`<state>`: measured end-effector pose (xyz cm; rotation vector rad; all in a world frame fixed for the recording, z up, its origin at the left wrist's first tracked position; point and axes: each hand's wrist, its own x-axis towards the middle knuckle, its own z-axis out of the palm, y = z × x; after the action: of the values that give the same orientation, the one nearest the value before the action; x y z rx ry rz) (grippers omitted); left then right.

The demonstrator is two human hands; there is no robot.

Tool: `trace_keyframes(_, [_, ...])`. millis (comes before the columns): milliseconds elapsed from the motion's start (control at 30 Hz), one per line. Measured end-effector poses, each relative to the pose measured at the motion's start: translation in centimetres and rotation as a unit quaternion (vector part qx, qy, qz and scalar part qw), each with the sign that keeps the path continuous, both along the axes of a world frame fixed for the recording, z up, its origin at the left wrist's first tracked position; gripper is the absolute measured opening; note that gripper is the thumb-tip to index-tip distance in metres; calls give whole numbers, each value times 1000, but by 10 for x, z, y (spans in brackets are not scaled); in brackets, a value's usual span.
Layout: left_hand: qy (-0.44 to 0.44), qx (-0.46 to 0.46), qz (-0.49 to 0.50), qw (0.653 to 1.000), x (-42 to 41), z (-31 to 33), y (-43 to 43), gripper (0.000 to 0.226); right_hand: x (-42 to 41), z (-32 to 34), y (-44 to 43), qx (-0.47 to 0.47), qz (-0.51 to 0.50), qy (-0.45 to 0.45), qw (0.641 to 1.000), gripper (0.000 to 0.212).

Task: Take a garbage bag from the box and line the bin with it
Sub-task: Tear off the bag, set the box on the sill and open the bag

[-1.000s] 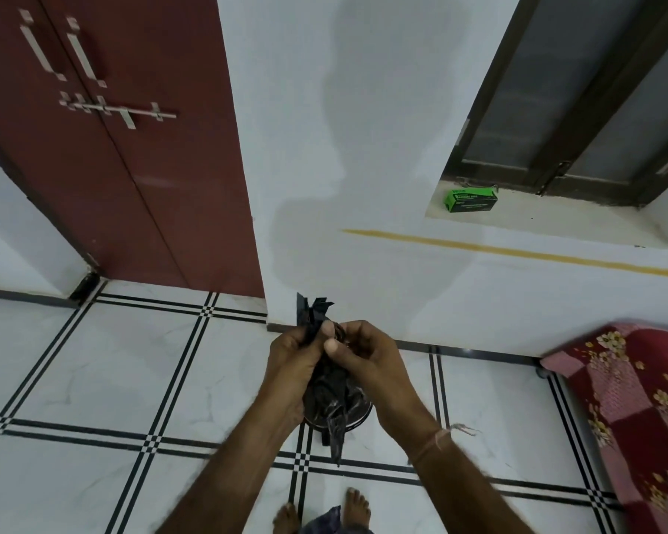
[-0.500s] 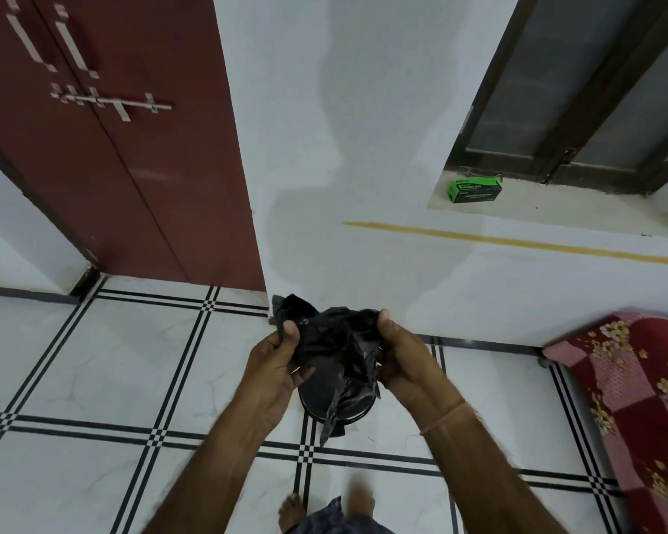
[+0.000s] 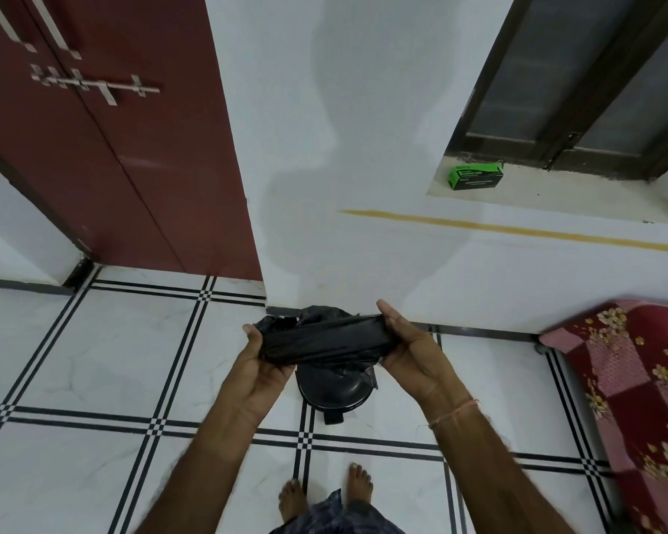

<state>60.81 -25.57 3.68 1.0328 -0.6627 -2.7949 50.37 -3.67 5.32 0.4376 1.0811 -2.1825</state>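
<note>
A black garbage bag [image 3: 321,339] is stretched sideways between both hands at waist height. My left hand [image 3: 265,364] grips its left end and my right hand [image 3: 409,348] grips its right end. Directly below the bag a small black bin [image 3: 334,393] stands on the tiled floor, mostly hidden by the bag and my hands. The green garbage bag box [image 3: 475,178] lies on the window sill at the upper right, far from both hands.
A dark red double door [image 3: 105,148] with a metal latch fills the upper left. White wall [image 3: 344,148] stands straight ahead behind the bin. A bed with a red flowered cover [image 3: 633,379] is at the right. My bare feet [image 3: 324,495] are just behind the bin.
My hands have moved apart, pulling the bunched bag out from a narrow crumpled wad into a wide horizontal band above the bin.
</note>
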Motion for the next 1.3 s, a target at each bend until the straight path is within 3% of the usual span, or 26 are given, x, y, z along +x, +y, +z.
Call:
trace_keyframes(67, [-9, -17, -20, 1000, -2, -3, 0, 49, 5, 7, 4, 62, 88, 91, 990, 32])
trace_keyframes(167, [-17, -66, -76, 995, -7, -2, -1, 56, 10, 13, 4, 216, 266, 237, 909, 34])
trace_keyframes(200, [-15, -75, -87, 993, -9, -3, -3, 58, 9, 15, 3, 224, 295, 246, 896, 32])
trace_keyframes(233, [-14, -74, -93, 993, -10, -2, -4, 59, 8, 17, 2, 203, 298, 228, 905, 31])
trace_keyframes(367, [-46, -63, -106, 991, -8, -8, -6, 60, -3, 15, 8, 18, 103, 49, 993, 33])
trace_keyframes(533, [-81, -58, -138, 985, 2, -21, -10, 60, -13, 0, 18, -14, -65, 10, 998, 28])
trace_keyframes(700, [-107, -142, -233, 956, 13, -32, -23, 52, -17, -11, 29, 43, -64, 8, 997, 32])
trace_keyframes(833, [-152, -50, -78, 984, 7, -35, -31, 48, -25, -13, 31, 146, -21, -15, 989, 21])
trace_keyframes(900, [-160, -65, -29, 985, -16, -29, -27, 44, -30, -1, 12, 185, 38, -6, 982, 21])
trace_keyframes(933, [-156, -99, -27, 982, -32, -22, -22, 46, -33, 10, -1, 184, 36, 25, 982, 23])
trace_keyframes(1000, [-121, -224, 9, 967, -62, 6, -11, 44, -40, 38, -25, 164, -36, 182, 969, 30])
trace_keyframes(1033, [-94, -322, 47, 941, -72, 26, -7, 40, -37, 53, -34, 178, -89, 289, 937, 35])
trace_keyframes(1067, [-64, -423, 56, 902, -78, 40, -2, 37, -37, 55, -39, 217, -107, 405, 882, 37])
trace_keyframes(1100, [-57, -494, 36, 867, -80, 42, 3, 38, -36, 49, -45, 269, -83, 450, 848, 38])
trace_keyframes(1133, [-79, -482, -7, 872, -74, 30, 3, 40, -31, 33, -47, 332, -17, 433, 838, 40])
trace_keyframes(1200, [-154, -369, -46, 916, -57, -2, -1, 43, -12, -9, -32, 380, 100, 290, 873, 57])
trace_keyframes(1300, [-191, -178, -35, 965, -34, -33, -17, 35, -5, -38, -9, 289, 79, 178, 937, 52])
